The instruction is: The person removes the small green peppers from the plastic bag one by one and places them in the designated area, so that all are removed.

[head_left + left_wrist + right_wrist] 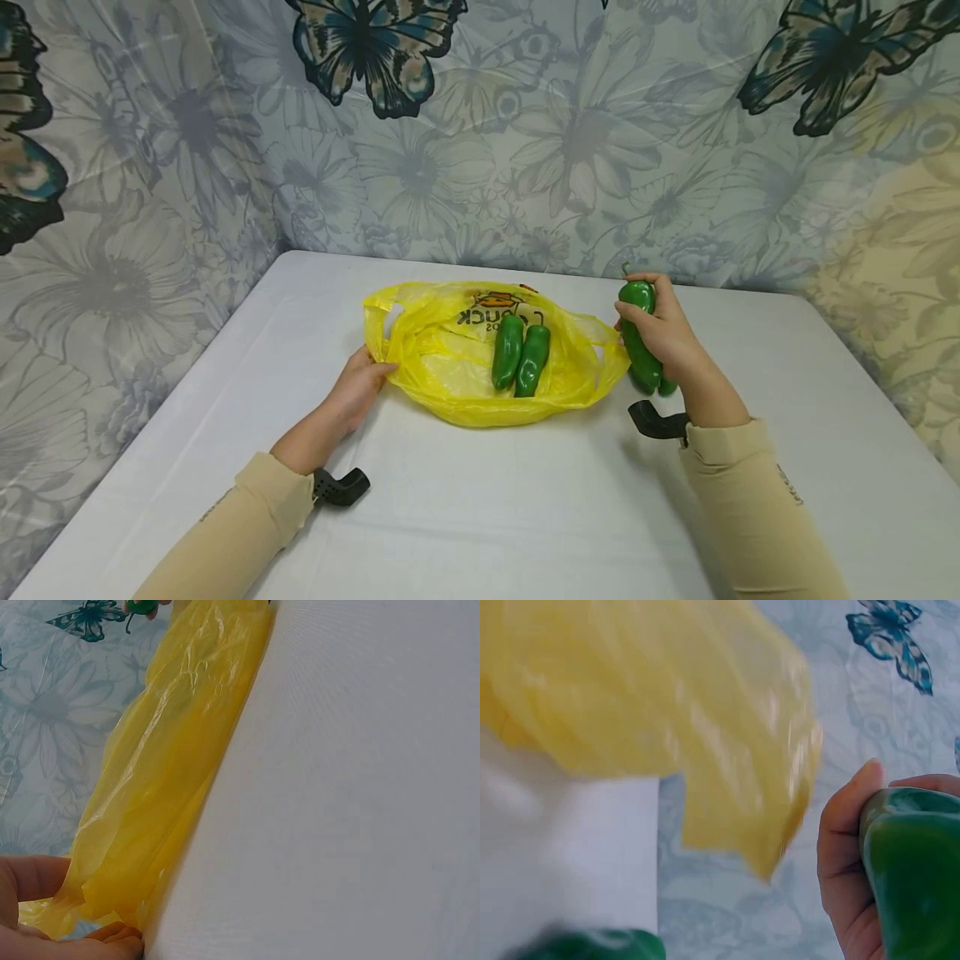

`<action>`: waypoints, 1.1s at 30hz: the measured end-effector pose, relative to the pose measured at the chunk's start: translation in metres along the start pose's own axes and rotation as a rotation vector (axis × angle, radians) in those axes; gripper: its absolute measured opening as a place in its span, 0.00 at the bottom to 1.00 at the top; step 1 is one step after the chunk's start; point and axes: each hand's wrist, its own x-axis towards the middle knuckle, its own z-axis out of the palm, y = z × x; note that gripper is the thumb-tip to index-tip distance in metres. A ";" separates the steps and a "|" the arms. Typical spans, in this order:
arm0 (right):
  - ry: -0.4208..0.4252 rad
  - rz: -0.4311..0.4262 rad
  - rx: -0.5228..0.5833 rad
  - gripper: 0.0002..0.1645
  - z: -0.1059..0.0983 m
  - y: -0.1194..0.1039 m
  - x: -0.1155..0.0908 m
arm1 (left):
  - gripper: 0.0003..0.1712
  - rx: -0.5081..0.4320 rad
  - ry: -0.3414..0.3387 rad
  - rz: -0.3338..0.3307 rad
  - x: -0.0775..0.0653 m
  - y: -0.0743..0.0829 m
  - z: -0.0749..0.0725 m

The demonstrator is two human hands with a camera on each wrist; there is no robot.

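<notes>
Basically, a green pepper point(639, 354) is up in the R hand point(670, 333), thumb + fingers wrapped round it, stem end at top, just off the R side of a yellow plastic bag point(450, 408). R wrist view shows a gap btwn that hand & the bag. Another pepper point(667, 387), mostly hidden, pokes out by the held one's lower end. Bag sits on the table w/ its mouth open toward the person; two more peppers, L one point(507, 352) & R one point(533, 360), lie side by side in it, below some dark print point(491, 310) that reads backwards. L hand point(352, 390) pinches the bag's L edge btwn thumb & fingers. White cloth-covered table point(480, 508) under it all. Each wrist has a black mount, L point(343, 486) & R point(657, 419), at the cuff of a tan sleeve point(228, 533). Bkgd: floral fabric point(585, 158) w/ big dark butterflies point(367, 54).
</notes>
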 end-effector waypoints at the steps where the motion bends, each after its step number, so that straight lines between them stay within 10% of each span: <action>1: 0.001 -0.003 0.001 0.28 -0.003 0.002 0.000 | 0.35 0.003 0.001 0.000 0.000 0.000 0.000; 33: 0.139 0.090 0.124 0.21 -0.079 0.076 0.003 | 0.36 0.011 -0.010 0.019 0.001 -0.001 -0.001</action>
